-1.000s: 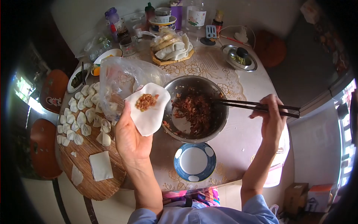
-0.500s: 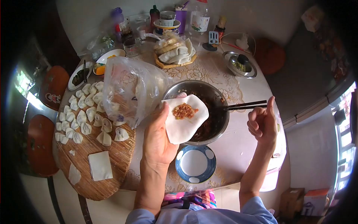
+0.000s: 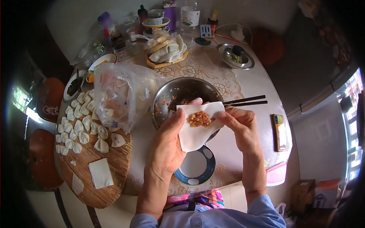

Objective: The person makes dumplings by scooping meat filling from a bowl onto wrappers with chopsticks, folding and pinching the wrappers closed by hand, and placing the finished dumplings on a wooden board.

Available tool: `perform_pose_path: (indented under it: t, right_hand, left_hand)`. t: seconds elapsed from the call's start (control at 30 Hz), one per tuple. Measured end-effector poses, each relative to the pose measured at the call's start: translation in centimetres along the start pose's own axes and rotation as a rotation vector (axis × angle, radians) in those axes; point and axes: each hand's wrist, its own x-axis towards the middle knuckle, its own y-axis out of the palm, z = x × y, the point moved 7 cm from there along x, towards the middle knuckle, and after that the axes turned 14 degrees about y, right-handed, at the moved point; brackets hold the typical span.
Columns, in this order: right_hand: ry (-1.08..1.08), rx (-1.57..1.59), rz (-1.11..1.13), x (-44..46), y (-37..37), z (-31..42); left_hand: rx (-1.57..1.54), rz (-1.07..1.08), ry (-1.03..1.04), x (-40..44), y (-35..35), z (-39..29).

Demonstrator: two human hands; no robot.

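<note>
My left hand (image 3: 167, 142) supports a square white wrapper (image 3: 194, 138) from below and at its left edge. A small heap of reddish meat filling (image 3: 199, 119) lies on the wrapper. With thumb and fingers my right hand (image 3: 241, 127) pinches the wrapper's right edge. Behind both hands is the metal bowl (image 3: 157, 102) of meat filling, partly hidden by them. Two dark chopsticks (image 3: 247, 100) rest in it, their ends pointing right. Below the wrapper a blue-rimmed plate (image 3: 207, 171) is partly covered.
Folded dumplings (image 3: 78, 127) and a stack of wrappers (image 3: 100, 173) are on the wooden board (image 3: 114, 190) at left. A plastic bag (image 3: 114, 95) overlaps its edge. Behind stand a woven tray (image 3: 167, 64) and a metal dish (image 3: 249, 62). A phone (image 3: 280, 133) lies at right.
My right hand has let go of the chopsticks, left them in the bowl, and moved left to grip the wrapper. My left hand has carried the wrapper right, in front of the bowl.
</note>
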Motion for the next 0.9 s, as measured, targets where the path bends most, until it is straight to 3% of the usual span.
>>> perform_pose_path:
  t: [0.17,0.27,0.37,0.57,0.67,0.8,0.9]
  right_hand:
    - [0.191,0.128,0.070,0.1,-0.9,-0.8]
    - [0.198,0.115,0.087,-0.1,-1.0,-0.5]
    - [0.162,0.077,0.131,-0.4,-1.3,0.1]
    - [0.091,0.256,0.232,-1.2,-1.1,1.2]
    - [0.018,0.303,0.242,-1.7,-1.4,1.3]
    - [-0.160,0.305,0.332,-2.1,-1.3,2.0]
    - [-0.137,0.357,0.287,-2.5,-0.9,2.4]
  left_hand:
    - [0.067,0.005,-0.036,0.2,-0.9,-0.4]
    - [0.164,0.053,-0.008,0.2,-0.6,-0.6]
    - [0.269,0.197,0.038,0.2,-0.2,-0.9]
    - [0.751,0.163,0.161,-0.6,-0.6,-2.5]
    - [0.643,0.218,0.358,-0.8,0.7,-3.5]
    - [0.584,0.297,0.465,-1.2,1.4,-4.1]
    - [0.682,0.422,0.534,-1.3,1.0,-4.5]
